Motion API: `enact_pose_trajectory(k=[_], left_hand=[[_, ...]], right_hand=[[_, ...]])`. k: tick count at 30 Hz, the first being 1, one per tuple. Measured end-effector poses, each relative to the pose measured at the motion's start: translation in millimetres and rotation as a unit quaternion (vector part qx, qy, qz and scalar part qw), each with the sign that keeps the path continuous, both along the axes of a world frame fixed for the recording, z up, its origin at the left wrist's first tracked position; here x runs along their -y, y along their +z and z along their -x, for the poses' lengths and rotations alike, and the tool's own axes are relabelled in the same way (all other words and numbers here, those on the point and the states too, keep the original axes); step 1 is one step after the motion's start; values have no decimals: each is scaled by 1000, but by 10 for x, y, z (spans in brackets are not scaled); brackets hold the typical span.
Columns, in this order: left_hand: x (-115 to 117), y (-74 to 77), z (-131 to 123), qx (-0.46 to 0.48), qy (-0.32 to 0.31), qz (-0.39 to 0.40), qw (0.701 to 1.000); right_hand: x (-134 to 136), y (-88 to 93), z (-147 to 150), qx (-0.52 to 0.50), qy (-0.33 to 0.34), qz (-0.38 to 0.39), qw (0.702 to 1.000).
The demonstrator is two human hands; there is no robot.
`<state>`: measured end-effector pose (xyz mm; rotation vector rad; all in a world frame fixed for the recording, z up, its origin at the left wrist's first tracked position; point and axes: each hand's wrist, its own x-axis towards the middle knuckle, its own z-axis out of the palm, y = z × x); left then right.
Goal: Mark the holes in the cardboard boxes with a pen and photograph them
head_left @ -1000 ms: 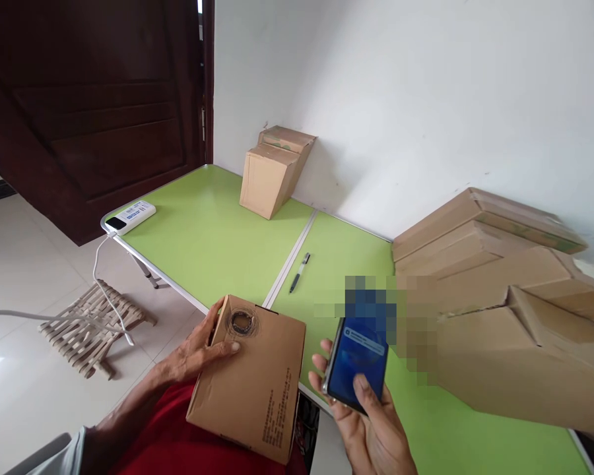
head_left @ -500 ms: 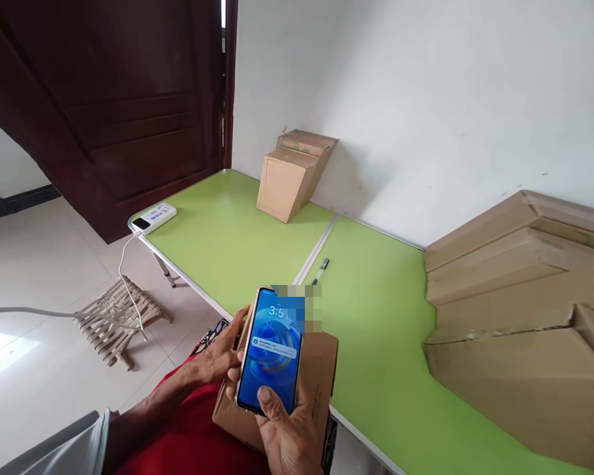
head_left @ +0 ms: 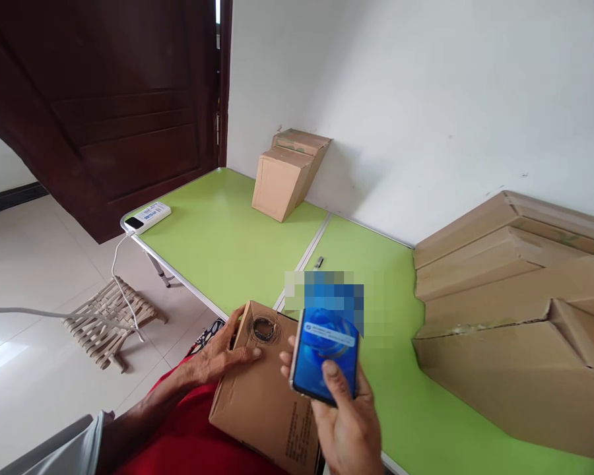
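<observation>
A smartphone (head_left: 321,353) with a lit blue screen is in my right hand (head_left: 349,419), its thumb over the lower screen and the fingertips curled round its left edge. Its top is covered by a pixelated patch. Below and left of the phone, a brown cardboard box (head_left: 257,406) rests on my lap, against the table edge. My left hand (head_left: 222,356) grips the box's left side, thumb lying on the top face and fingers over the edge. A dark, scribbled-looking ring (head_left: 264,328) shows on the box top near that thumb, and printed text lies lower right.
Beyond the box spreads a green folding table (head_left: 371,264) with a pen (head_left: 319,262) partly hidden. A slanted carton (head_left: 280,181) stands by the wall, larger cartons (head_left: 515,316) at right. A white device (head_left: 148,218) with a cable sits at the far left corner; a woven stool (head_left: 109,323) is on the floor.
The phone in my right hand has moved right, off the middle of the box, uncovering the dark ring. My left thumb now shows on the box top. The view has shifted slightly.
</observation>
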<state>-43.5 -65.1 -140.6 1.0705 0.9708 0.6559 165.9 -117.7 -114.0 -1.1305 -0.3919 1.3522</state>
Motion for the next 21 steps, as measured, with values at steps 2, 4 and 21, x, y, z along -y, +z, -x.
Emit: enact_pose_trajectory(k=[2, 4, 21], left_hand=[[8, -1, 10, 3, 3, 15, 1000], [16, 12, 20, 0, 7, 26, 1000], [-1, -20, 49, -7, -14, 18, 1000]], right_hand=[[-163, 28, -226, 54, -48, 3, 997], [-334, -44, -453, 114, -99, 13, 988], [-797, -660, -1032, 371, -95, 146, 912]])
